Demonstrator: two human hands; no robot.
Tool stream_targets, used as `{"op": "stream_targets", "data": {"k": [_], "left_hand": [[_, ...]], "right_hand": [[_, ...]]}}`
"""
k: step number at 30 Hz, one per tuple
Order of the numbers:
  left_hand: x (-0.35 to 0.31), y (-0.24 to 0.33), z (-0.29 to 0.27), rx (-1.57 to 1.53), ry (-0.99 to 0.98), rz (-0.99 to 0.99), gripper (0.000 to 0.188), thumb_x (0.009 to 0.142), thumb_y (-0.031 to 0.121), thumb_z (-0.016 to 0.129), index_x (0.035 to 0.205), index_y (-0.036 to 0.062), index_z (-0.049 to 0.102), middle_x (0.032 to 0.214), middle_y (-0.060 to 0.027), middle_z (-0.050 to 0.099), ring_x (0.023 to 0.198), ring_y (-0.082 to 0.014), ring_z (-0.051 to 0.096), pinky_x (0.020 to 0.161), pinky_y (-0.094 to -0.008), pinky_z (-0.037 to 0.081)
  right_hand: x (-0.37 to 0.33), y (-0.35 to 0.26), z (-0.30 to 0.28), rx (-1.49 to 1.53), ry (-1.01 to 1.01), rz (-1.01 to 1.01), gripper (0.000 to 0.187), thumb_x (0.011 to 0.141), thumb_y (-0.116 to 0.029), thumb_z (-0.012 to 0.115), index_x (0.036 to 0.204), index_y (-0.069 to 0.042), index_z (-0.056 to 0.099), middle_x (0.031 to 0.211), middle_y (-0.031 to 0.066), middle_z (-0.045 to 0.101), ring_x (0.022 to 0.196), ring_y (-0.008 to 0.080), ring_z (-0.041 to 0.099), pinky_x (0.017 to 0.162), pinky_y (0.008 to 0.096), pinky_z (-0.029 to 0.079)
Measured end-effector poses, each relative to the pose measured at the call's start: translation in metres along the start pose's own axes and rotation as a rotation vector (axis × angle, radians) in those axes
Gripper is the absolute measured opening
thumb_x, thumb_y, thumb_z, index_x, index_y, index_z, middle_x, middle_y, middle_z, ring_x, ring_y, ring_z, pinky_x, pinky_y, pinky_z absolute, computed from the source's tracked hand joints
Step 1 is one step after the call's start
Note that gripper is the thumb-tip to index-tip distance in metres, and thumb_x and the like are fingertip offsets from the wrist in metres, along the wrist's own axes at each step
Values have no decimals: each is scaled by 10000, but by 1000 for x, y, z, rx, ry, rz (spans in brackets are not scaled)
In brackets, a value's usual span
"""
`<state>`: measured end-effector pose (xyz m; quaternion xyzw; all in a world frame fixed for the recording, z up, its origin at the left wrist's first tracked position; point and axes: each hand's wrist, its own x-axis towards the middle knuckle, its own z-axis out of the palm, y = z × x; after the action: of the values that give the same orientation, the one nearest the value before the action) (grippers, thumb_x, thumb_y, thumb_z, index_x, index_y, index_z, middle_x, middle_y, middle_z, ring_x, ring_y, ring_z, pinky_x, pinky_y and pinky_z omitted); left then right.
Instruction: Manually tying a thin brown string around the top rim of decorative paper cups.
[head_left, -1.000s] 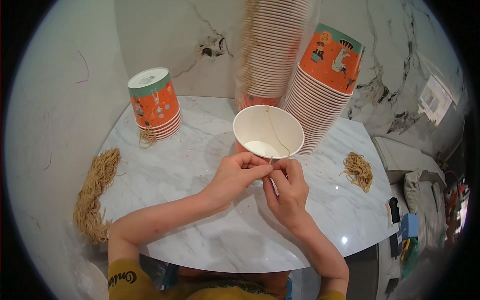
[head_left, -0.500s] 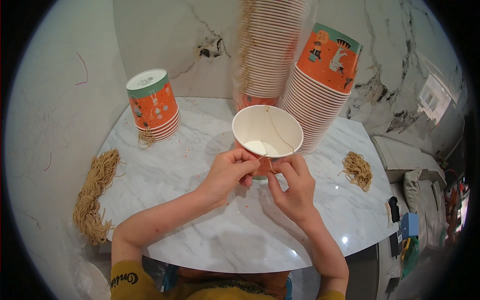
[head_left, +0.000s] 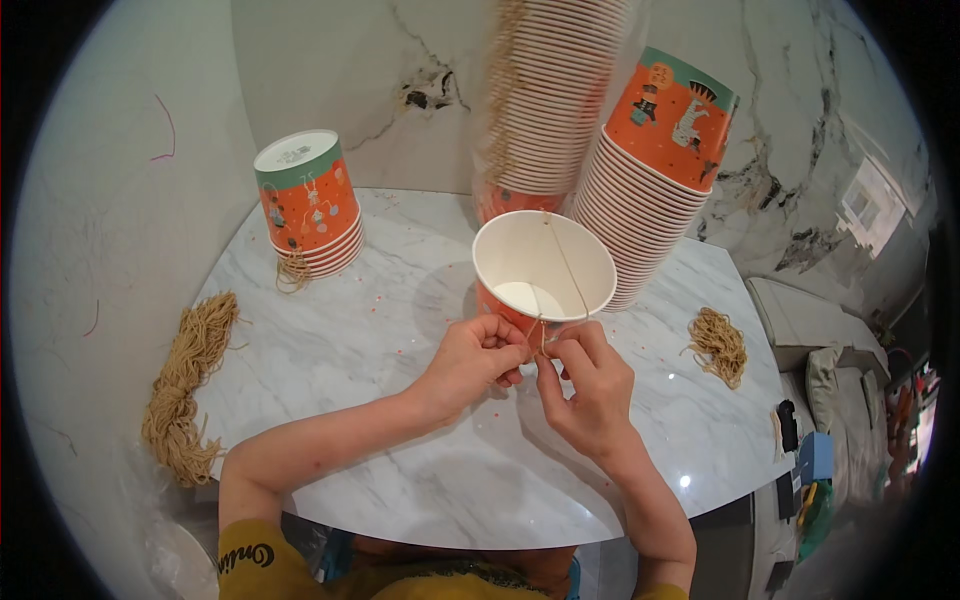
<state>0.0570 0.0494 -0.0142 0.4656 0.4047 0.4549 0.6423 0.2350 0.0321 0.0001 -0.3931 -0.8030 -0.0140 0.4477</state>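
Note:
A large orange paper cup (head_left: 545, 262), white inside, stands mouth up in front of me. A thin tan string (head_left: 567, 258) runs from its far rim across the opening to the near rim. My left hand (head_left: 482, 352) pinches a bit of this string just outside the near rim. Close by on the right, my right hand (head_left: 585, 375) pinches the string as well. Between the fingertips the string makes a small loop or crossing, partly hidden by the fingers.
Behind the cup rise a tall wrapped stack of cups (head_left: 545, 110) and a leaning upside-down stack (head_left: 650, 190). A shorter upside-down stack (head_left: 310, 215) stands left. Bundles of tan string lie at the left edge (head_left: 190, 390) and the right (head_left: 718, 345) of the marble table (head_left: 400, 490).
Both hands have drawn slightly lower, away from the near rim, with the string between them. The view has shifted a little. Both still pinch the string.

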Motion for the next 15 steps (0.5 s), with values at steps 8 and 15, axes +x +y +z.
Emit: {"op": "stream_targets", "data": {"k": [8,15], "left_hand": [[-6,7,5,-97,76,49,88,922,68,688,950,11,626,838,-43,662,713,-103,609,664,-251,503],[-14,13,15,-210,52,97,89,922,85,695,962,45,626,834,-14,659,703,-72,556,649,-227,448]], "right_hand": [[-5,-5,3,-126,41,-61,178,752,10,734,904,-36,653,889,93,618,631,254,601,536,351,462],[-7,-11,6,-301,49,-190,235,719,12,737,943,-31,682,852,65,609,601,205,569,506,323,419]]}}
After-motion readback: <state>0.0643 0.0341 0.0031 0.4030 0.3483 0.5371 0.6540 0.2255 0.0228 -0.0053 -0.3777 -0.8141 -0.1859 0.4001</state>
